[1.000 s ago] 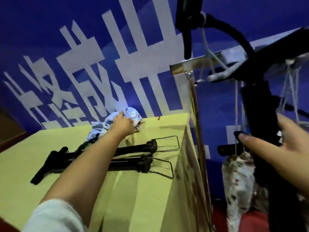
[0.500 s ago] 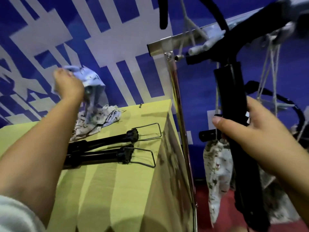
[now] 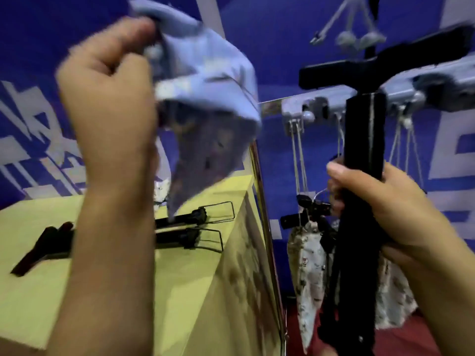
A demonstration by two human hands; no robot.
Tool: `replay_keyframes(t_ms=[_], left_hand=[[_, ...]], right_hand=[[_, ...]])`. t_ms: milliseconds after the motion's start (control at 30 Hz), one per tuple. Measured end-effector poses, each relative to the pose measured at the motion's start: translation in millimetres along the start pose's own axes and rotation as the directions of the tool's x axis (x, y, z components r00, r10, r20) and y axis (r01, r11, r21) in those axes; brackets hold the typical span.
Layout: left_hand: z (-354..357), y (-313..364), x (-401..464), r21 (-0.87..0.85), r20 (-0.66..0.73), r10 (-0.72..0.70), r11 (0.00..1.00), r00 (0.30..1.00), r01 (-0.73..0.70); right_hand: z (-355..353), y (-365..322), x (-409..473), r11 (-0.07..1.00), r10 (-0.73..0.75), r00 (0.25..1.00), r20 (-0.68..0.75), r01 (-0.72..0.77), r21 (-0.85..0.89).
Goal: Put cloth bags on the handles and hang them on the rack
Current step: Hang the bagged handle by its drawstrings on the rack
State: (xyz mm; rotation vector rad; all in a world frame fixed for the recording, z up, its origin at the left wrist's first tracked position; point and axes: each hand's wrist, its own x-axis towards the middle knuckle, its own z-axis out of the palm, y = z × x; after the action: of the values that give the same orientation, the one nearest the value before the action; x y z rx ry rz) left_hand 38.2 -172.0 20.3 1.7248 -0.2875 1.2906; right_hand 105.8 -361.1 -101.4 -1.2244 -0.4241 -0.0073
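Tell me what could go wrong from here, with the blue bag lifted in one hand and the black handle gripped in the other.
The left hand pinches the blue cloth bag only at its top edge, and the image is blurred, so it could slip. The bag's mouth isn't visibly open; sliding it over the black handle held by the right hand may snag. Its dangling tip hangs just above the handles on the table.

You are looking at a blue wall [image 3: 277, 47] carrying large white block shapes [image 3: 449, 140], filling the background from the left edge to the right. In front of it, at lower left, a yellow-green table [image 3: 30, 258] is standing, its right edge and near right corner running down beside a thin metal post [image 3: 267, 227]. Below right, past that edge, a red floor [image 3: 401, 340] is showing. The whole view is blurring somewhat, so finer details are staying unreadable.
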Motion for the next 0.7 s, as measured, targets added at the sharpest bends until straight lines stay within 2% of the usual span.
replay_keyframes(t_ms=[67, 133, 200, 267, 400, 533, 633, 700], left_hand=[[8.9, 2.5, -26.1, -0.102, -0.028, -0.069, 0.993, 0.997, 0.066], [29.3, 1.5, -66.6, -0.061, 0.105, -0.153, 0.985, 0.983, 0.16], [42.8, -1.7, -97.6, -0.103, 0.191, -0.196, 0.97, 0.962, 0.218], [52.2, 1.7, -106.4, -0.109, 0.213, -0.228, 0.961, 0.95, 0.255], [59.9, 6.5, -112.1, -0.065, 0.299, -0.206, 0.97, 0.932, 0.235], [61.4, 0.2, -113.6, 0.059, 0.358, -0.202, 0.979, 0.912, 0.194], [62.0, -5.1, -113.3, 0.068, 0.408, -0.16, 0.987, 0.899, 0.145], [64.0, -7.9, -113.6, 0.054, 0.479, -0.169, 0.985, 0.861, 0.164]], right_hand=[[-6.7, -13.7, -12.4, 0.989, -0.016, 0.997, 0.079, 0.004, 0.15], [-15.4, -23.6, -24.5, 0.981, -0.031, 0.994, 0.1, 0.011, 0.193], [-24.7, -30.7, -35.6, 0.982, -0.023, 0.999, 0.049, 0.013, 0.191], [-36.2, -35.7, -46.6, 0.983, -0.036, 0.999, -0.018, 0.039, 0.178], [-50.5, -31.9, -56.5, 0.998, -0.052, 0.995, -0.083, 0.056, 0.038], [-67.4, -29.0, -60.0, 0.997, -0.064, 0.97, -0.234, 0.053, -0.054], [-76.0, -32.3, -60.8, 0.997, -0.065, 0.978, -0.196, 0.055, -0.058], [-75.7, -32.7, -60.1, 0.997, -0.056, 0.991, -0.121, 0.048, -0.067]])
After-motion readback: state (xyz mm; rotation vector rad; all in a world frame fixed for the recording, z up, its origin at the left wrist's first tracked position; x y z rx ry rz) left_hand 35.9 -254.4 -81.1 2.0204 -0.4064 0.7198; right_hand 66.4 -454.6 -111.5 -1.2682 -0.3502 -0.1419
